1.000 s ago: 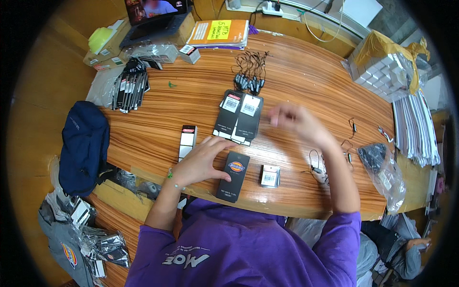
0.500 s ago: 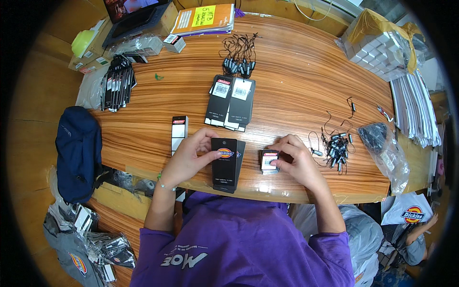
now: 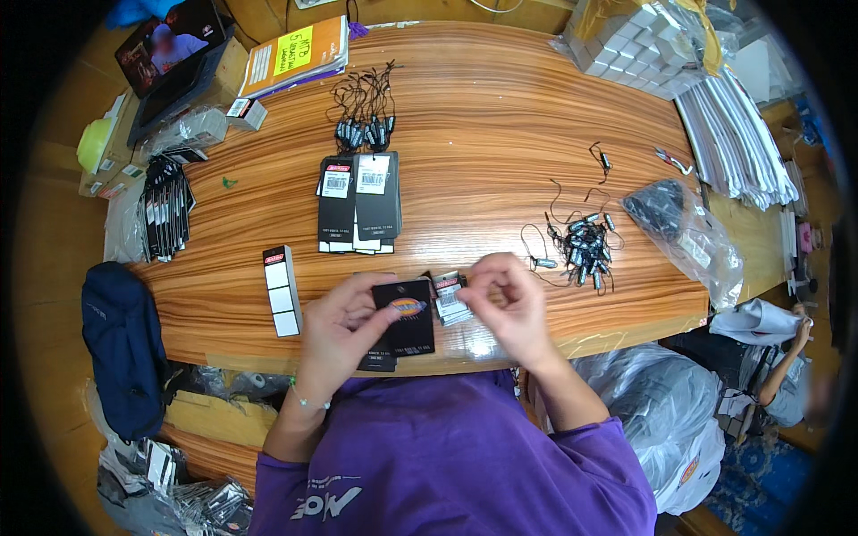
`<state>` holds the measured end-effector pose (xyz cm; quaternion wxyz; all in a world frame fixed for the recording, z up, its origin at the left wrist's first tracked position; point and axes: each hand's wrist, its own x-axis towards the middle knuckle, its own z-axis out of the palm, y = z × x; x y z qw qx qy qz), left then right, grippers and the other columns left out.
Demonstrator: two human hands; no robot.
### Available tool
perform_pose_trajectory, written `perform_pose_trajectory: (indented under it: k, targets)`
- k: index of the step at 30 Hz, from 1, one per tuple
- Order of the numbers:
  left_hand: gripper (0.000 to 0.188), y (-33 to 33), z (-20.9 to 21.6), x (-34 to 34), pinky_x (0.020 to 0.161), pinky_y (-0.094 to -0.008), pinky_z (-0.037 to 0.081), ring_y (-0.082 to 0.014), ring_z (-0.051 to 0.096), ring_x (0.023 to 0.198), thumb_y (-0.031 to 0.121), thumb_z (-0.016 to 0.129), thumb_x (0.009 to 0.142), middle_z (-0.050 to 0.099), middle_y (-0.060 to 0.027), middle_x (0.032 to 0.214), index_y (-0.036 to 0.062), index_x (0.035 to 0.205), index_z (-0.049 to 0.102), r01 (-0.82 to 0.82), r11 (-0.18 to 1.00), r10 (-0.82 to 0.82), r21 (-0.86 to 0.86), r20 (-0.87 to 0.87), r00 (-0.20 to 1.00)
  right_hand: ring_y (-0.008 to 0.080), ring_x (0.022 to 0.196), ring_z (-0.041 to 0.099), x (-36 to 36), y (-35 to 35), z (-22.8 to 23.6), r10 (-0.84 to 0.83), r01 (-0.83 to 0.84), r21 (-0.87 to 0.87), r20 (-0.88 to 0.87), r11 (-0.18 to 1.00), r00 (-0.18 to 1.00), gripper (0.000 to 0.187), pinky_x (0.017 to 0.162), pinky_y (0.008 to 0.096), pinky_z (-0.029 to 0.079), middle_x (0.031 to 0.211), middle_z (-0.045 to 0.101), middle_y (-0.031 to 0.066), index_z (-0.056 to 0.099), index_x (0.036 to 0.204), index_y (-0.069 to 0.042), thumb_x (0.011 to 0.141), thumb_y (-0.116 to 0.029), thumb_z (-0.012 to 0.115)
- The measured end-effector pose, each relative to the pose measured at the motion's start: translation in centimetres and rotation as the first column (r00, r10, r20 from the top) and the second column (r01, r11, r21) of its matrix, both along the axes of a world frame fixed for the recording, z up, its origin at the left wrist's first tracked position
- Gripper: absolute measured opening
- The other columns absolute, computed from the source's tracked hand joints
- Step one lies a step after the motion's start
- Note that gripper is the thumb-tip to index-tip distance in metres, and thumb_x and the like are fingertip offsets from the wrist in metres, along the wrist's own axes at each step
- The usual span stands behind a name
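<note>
My left hand point(image 3: 344, 326) pinches a black hang tag point(image 3: 411, 338) with a coloured oval emblem, thumb across its front. Another black tag point(image 3: 377, 364) lies partly hidden below it at the table's front edge. Just right of the held tag is a small pile of white labels point(image 3: 451, 308) with a red band on top. My right hand point(image 3: 509, 308) hovers beside that pile, thumb and fingertips closed together; whatever is between them is too small to make out. Left of my left hand lies a black strip with white panels point(image 3: 282, 299).
Black tags with barcode stickers point(image 3: 359, 210) lie stacked mid-table, cords point(image 3: 365, 129) beyond them. A tangle of black cords point(image 3: 585, 250) and a plastic bag point(image 3: 684, 232) lie to the right. White boxes point(image 3: 639, 45) stand at the back right. A person's arm point(image 3: 786, 362) shows far right.
The view has turned, shifting the table leftward. My left hand now holds a tag up, tilted, apart from the one below. My right hand has come off the label pile, fingers pinched.
</note>
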<state>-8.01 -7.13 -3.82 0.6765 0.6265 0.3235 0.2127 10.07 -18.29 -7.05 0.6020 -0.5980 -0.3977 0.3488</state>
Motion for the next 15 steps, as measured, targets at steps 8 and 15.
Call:
perform_pose_trajectory:
  k: [8, 15]
  targets:
    - [0.033, 3.0, 0.1, -0.3, 0.072, -0.0198, 0.048, -0.0106, 0.061, 0.085, -0.006, 0.059, 0.081, 0.064, -0.0100, 0.092, -0.0018, 0.113, 0.051, -0.227, 0.968, 0.221, 0.109, 0.057, 0.974, 0.0162, 0.074, 0.053, 3.1, 0.5, 0.2, 0.061, 0.009, -0.123, 0.555, 0.992, 0.829, 0.017, 0.068, 0.0277, 0.043, 0.075, 0.058, 0.0039, 0.061, 0.087, -0.001, 0.071, -0.002, 0.068]
    - [0.034, 3.1, 0.4, -0.9, 0.072, -0.0191, 0.047, -0.0099, 0.061, 0.084, -0.007, 0.060, 0.080, 0.064, -0.0100, 0.092, -0.0015, 0.113, 0.051, -0.189, 0.982, 0.188, 0.031, 0.042, 0.981, 0.0242, 0.088, 0.044, -0.3, 3.2, 0.0, 0.254, -0.048, -0.281, 0.765, 0.958, 0.592, 0.024, 0.074, 0.0363, 0.035, 0.088, 0.047, 0.0070, 0.062, 0.085, -0.006, 0.069, -0.021, 0.071]
